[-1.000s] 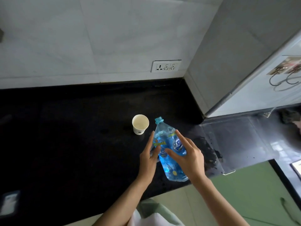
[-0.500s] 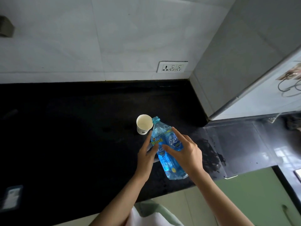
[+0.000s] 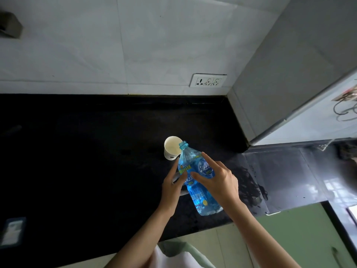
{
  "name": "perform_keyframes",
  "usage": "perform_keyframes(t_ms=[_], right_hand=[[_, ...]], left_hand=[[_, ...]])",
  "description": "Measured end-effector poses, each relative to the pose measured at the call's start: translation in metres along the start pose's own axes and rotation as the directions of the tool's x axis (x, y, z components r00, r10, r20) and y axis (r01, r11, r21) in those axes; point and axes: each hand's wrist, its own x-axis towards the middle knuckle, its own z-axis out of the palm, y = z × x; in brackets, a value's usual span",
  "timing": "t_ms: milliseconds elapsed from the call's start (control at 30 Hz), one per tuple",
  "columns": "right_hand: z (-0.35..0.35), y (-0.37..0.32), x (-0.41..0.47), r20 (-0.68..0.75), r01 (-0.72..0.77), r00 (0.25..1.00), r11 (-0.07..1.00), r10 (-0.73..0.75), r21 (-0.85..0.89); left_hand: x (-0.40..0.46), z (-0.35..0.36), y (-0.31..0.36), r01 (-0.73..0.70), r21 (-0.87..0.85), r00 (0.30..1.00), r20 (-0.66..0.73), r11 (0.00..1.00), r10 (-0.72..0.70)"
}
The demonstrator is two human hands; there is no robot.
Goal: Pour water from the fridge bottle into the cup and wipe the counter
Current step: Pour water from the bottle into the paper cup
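Observation:
A blue plastic water bottle is tilted over the black counter, its uncapped mouth at the near right rim of a white paper cup. My right hand grips the bottle's middle from the right, thumb and index finger wrapped over the label. The straight index finger and thumb of my left hand touch the bottle's left side; its other fingers are hidden. A pale shape lies under my left hand; I cannot tell what it is. No stream of water is visible.
A white tiled wall with a socket plate backs the counter. A white appliance door with hooks stands at the right, above a glossy dark ledge. A flat pale object lies at the counter's near left edge.
Both hands have carried the bottle forward and left, so its mouth went from beside the cup to the cup's rim. The cup has stayed put.

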Motion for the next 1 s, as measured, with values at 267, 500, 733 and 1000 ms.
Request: perform_keyframes(t_ms=[267, 500, 733, 1000], right_hand=[[0.0051, 0.0031, -0.0001, 0.018, -0.002, 1.0, 1.0, 0.002, -0.015], [0.0062, 0.0037, 0.0001, 0.025, -0.014, 1.0, 0.999, 0.015, -0.039], [0.0056, 0.0049, 0.0016, 0.036, -0.013, 0.999, 0.998, 0.015, -0.055], [0.0029, 0.0057, 0.0024, 0.037, -0.011, 0.999, 0.998, 0.013, -0.067]], left_hand=[[-0.001, -0.0015, -0.0047, 0.011, 0.019, 1.0, 0.004, 1.0, -0.011], [-0.0021, -0.0006, -0.0045, 0.032, -0.006, 0.999, 0.008, 0.999, -0.032], [-0.0017, 0.0003, -0.0071, 0.04, -0.008, 0.999, 0.006, 0.999, -0.04], [-0.0014, 0.0027, -0.0075, 0.048, -0.01, 0.999, 0.008, 0.999, -0.048]])
